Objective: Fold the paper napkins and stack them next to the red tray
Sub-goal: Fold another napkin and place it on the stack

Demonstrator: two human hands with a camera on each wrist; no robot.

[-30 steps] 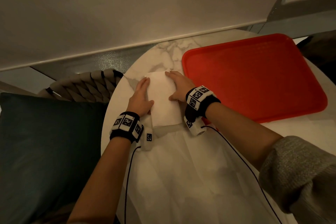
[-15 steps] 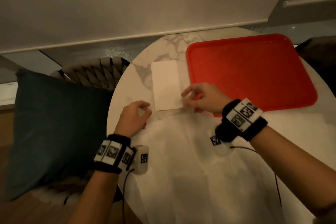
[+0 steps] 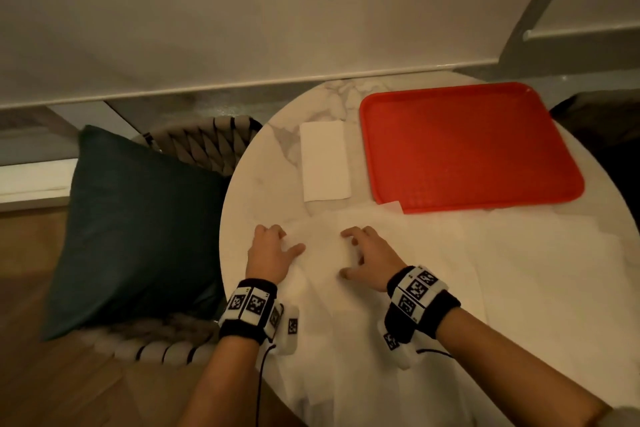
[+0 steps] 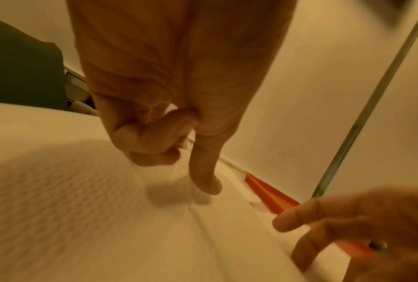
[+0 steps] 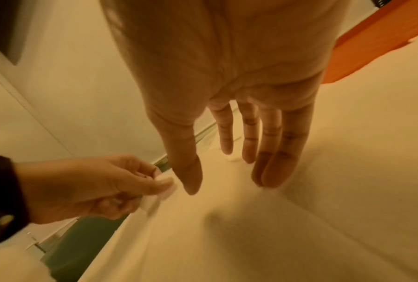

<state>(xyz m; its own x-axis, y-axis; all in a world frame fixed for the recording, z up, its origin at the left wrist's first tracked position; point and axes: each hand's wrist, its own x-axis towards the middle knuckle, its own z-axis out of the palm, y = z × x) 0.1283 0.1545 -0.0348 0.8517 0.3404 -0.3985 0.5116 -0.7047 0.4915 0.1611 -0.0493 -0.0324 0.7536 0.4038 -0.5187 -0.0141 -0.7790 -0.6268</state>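
A folded white napkin (image 3: 323, 165) lies flat just left of the red tray (image 3: 467, 149). Nearer to me, several unfolded white napkins (image 3: 398, 305) are spread over the table. My left hand (image 3: 273, 250) sits at the top sheet's left edge, fingers curled. In the right wrist view the left hand (image 5: 101, 185) pinches that edge between thumb and fingers. My right hand (image 3: 367, 256) is spread, and its straight fingertips (image 5: 270, 171) touch the same sheet. The tray's corner (image 4: 268, 198) shows beyond both hands.
The round marble table (image 3: 263, 156) ends close to my left hand. Beside it stands a woven chair (image 3: 204, 146) with a dark teal cushion (image 3: 138, 229). A wall runs behind the table.
Both hands let go of the folded napkin, which stays beside the tray. They drew back toward me onto the unfolded sheets, and the left hand took hold of an edge.
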